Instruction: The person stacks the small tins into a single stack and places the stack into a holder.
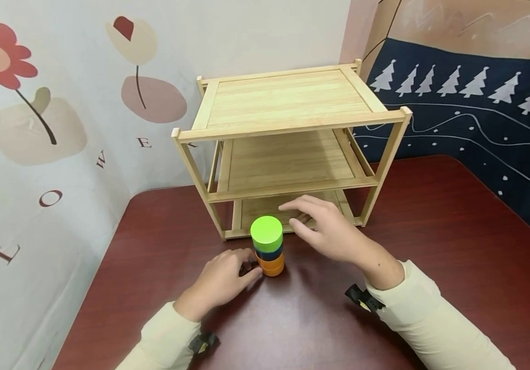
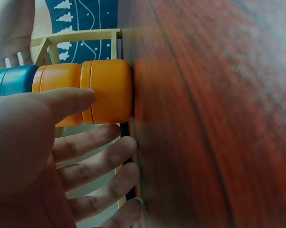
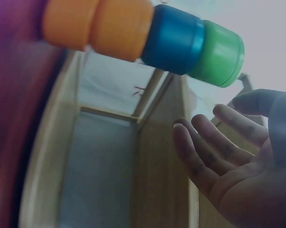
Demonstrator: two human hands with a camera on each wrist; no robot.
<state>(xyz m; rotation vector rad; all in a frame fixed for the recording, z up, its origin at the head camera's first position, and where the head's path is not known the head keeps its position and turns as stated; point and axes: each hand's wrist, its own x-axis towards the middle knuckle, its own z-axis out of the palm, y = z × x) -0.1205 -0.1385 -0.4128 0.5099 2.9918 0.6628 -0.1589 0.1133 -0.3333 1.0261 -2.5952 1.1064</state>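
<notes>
A stack of smooth round cup-like pieces stands upright on the table: a green piece [image 1: 267,234] on top, a blue piece [image 3: 173,40] under it, and two orange pieces [image 2: 112,91] at the bottom. My left hand [image 1: 222,277] is low beside the stack, its thumb in front of the orange pieces and its loosely bent fingers to their left. To the right of the green top hovers my right hand [image 1: 322,228], fingers spread and relaxed, with nothing in it. In the right wrist view a gap shows between those fingertips [image 3: 180,128] and the stack.
Right behind the stack stands a wooden three-tier shelf [image 1: 288,128], its front legs on the dark red table [image 1: 454,226]. Printed wall coverings [image 1: 75,77] enclose the table at the back and sides. Dark straps [image 1: 364,298] sit at both wrists.
</notes>
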